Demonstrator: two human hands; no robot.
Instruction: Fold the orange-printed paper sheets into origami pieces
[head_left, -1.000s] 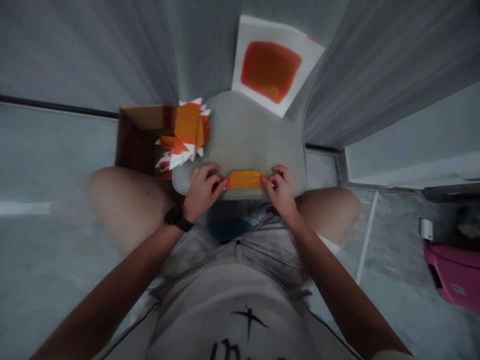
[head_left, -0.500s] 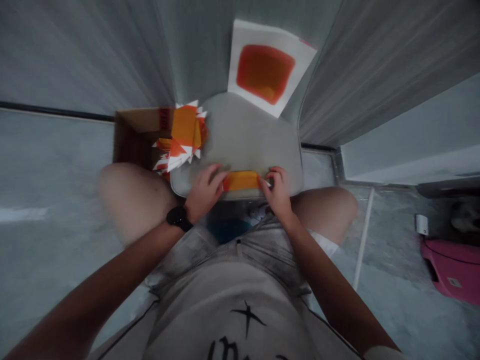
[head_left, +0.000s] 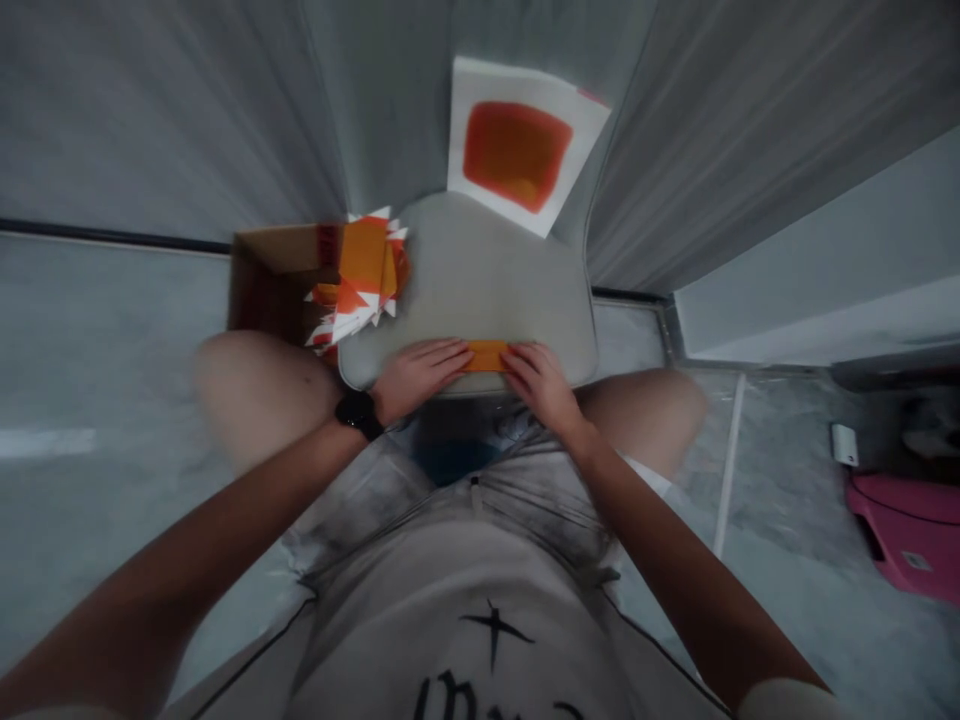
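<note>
A folded orange paper strip (head_left: 486, 355) lies on the near edge of a grey padded seat (head_left: 480, 270), and my hands cover both its ends. My left hand (head_left: 418, 378) rests flat on the left end, fingers together and pressing down. My right hand (head_left: 540, 385) presses the right end in the same way. Only the middle of the strip shows between my fingertips. A black watch (head_left: 358, 413) sits on my left wrist.
A heap of folded orange-and-white paper pieces (head_left: 360, 275) lies at the seat's left corner, over an open cardboard box (head_left: 274, 280). A white sheet with an orange square (head_left: 517, 150) stands behind the seat. A pink object (head_left: 907, 535) sits on the floor at right.
My hands have gone from pinching the strip's ends with bent fingers to lying flat on it. They now cover more of the strip. The view has shifted slightly.
</note>
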